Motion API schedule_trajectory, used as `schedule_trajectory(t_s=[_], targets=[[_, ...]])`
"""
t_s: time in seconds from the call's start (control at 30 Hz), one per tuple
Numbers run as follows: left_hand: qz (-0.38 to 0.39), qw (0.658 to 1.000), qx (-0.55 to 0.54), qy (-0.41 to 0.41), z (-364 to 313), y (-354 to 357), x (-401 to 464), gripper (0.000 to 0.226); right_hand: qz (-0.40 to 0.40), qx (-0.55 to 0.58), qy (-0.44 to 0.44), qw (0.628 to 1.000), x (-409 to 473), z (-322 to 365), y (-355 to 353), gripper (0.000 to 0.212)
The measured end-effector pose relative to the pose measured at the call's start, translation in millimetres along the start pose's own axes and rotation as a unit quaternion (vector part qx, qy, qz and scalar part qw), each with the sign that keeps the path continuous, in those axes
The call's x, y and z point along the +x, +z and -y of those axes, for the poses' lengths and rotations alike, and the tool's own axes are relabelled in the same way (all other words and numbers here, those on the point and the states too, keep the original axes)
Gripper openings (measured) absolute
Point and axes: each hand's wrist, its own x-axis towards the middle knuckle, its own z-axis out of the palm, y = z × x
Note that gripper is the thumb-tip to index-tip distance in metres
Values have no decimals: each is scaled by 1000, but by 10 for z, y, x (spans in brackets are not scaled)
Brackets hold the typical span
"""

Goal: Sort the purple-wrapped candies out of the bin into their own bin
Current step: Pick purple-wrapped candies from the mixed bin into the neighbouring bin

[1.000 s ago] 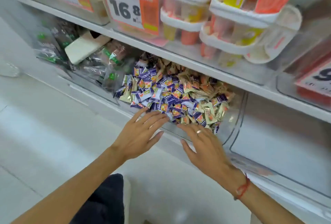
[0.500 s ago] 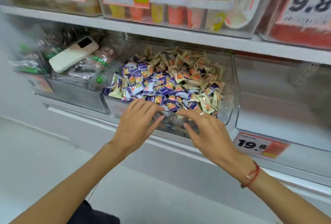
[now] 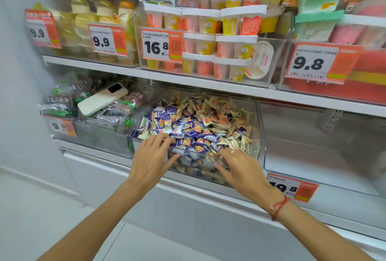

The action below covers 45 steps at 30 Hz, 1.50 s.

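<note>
The clear candy bin [image 3: 259,127] on the lower shelf serves as the landmark. It is heaped with wrapped sweets: purple-wrapped candies [image 3: 183,129] lie mostly at its front and left, and tan-wrapped candies [image 3: 211,110] fill its back and right, with a few of each mixed in between.

The left hand [image 3: 151,159] is at the bin's front left corner, its fingers curled over the rim and into the purple pile, the thumb against the outside of the clear front wall. Whether the fingertips pinch a candy cannot be told (they are buried among the wrappers). The right hand [image 3: 240,166] is at the bin's front right, fingers bent over the rim among the candies, thumb on the front wall; its hold on any candy cannot be told either. It wears a ring, and a red cord bracelet [image 3: 278,207] circles its wrist.

Just right of the candy bin stands an empty clear bin [image 3: 313,156]. Just left of it, a bin of dark snack packets [image 3: 62,104] carries a white phone [image 3: 102,98] lying on top.
</note>
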Motion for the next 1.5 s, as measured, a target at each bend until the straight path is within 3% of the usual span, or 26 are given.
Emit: schedule_trajectory(t_s=[0.2, 0.37, 0.5, 0.53, 0.67, 0.87, 1.07, 1.17, 1.27, 1.37, 1.5], targets=[[2, 996, 8, 87, -147, 55, 108, 31, 40, 26, 19, 999, 99, 11, -78, 18], [-55, 997, -47, 9, -252, 71, 458, 25, -19, 48, -7, 999, 587, -4, -108, 31], [79, 995, -41, -44, -111, 156, 638, 47, 151, 9, -2, 988, 971, -33, 136, 59], [107, 993, -31, -47, -70, 165, 647, 54, 163, -9, -5, 987, 1012, -39, 184, 60], [147, 989, -2, -13, 14, 166, 727, 57, 71, -55, -29, 995, 1029, -174, 204, 38], [78, 995, 18, 52, 71, 238, 986, 37, 50, 5, -39, 998, 912, -315, 142, 27], [31, 993, 38, 103, 43, 197, 1021, 25, -5, 96, 35, 995, 807, -270, 13, 27], [-23, 992, -28, 120, 40, 138, 934, 20, -72, 151, 70, 983, 624, -260, -162, 21], [-59, 989, -112, 71, -105, -7, 890, 27, -127, 185, 94, 970, 396, -332, -365, 13], [-108, 969, -217, 48, -490, -144, 921, 33, -190, 114, 103, 970, 136, -512, -554, 10], [-91, 947, -284, 121, -1272, -149, 1068, 30, -244, 0, 188, 951, -313, -867, -704, 7]])
